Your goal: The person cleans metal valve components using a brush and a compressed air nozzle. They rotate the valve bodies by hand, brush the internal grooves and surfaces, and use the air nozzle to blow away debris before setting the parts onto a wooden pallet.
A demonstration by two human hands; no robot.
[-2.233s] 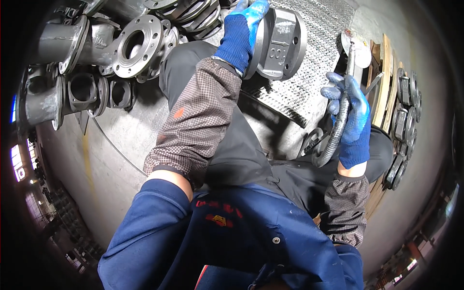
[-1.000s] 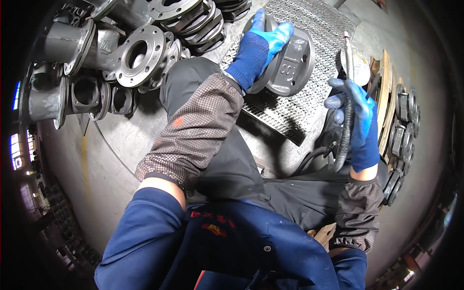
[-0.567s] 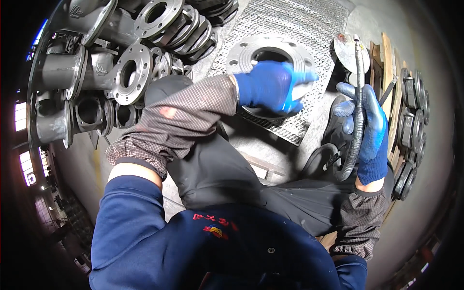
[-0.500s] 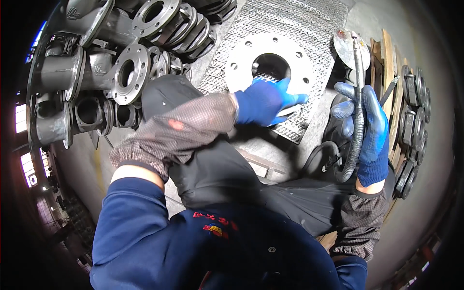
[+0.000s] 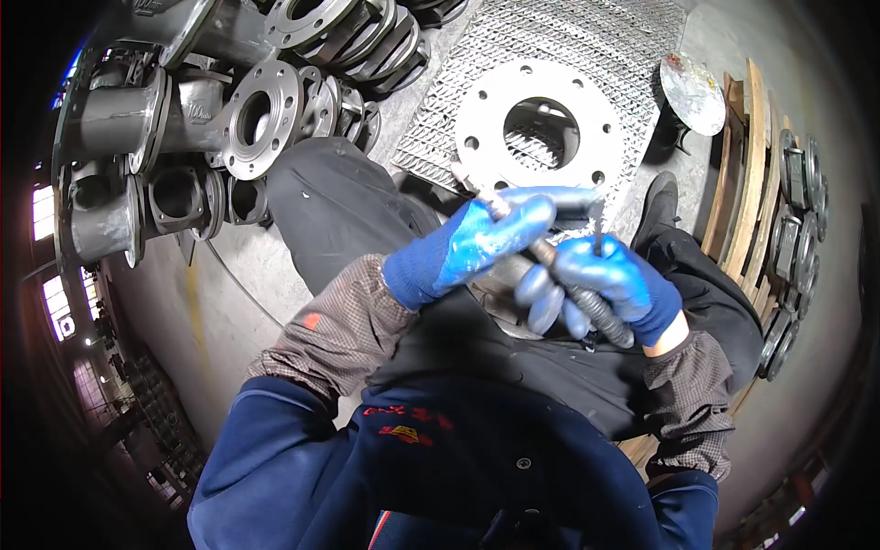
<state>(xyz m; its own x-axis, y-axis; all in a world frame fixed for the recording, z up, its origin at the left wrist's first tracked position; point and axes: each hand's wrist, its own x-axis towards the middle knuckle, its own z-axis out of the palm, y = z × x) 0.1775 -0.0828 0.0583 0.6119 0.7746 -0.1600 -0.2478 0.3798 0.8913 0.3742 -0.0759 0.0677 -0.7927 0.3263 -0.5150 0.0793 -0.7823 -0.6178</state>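
Both my hands wear blue gloves and meet over my lap. My left hand (image 5: 495, 238) is closed round the tip end of a ribbed flexible metal hose (image 5: 605, 316), whose narrow end points up and left. Just behind it, my right hand (image 5: 610, 280) is closed round the same hose, with a thin dark rod (image 5: 598, 220) sticking up from its fingers; the rod's kind is unclear. Beyond the hands lies a bright round flange (image 5: 550, 81) with bolt holes and a large central opening. It rests on a textured metal plate (image 5: 587, 32). Blur softens the fingers.
Grey flanged pipe fittings (image 5: 110, 124) are stacked at the left. A stained round disc (image 5: 692, 92) stands right of the plate. Farther right, a wooden pallet (image 5: 747, 165) carries dark flanged parts (image 5: 796, 243). A thin cable (image 5: 243, 284) crosses the floor at left.
My left hand has left the flange and moved back to grasp the hose. My right hand has brought the hose down and left, away from the disc. The view has shifted slightly.
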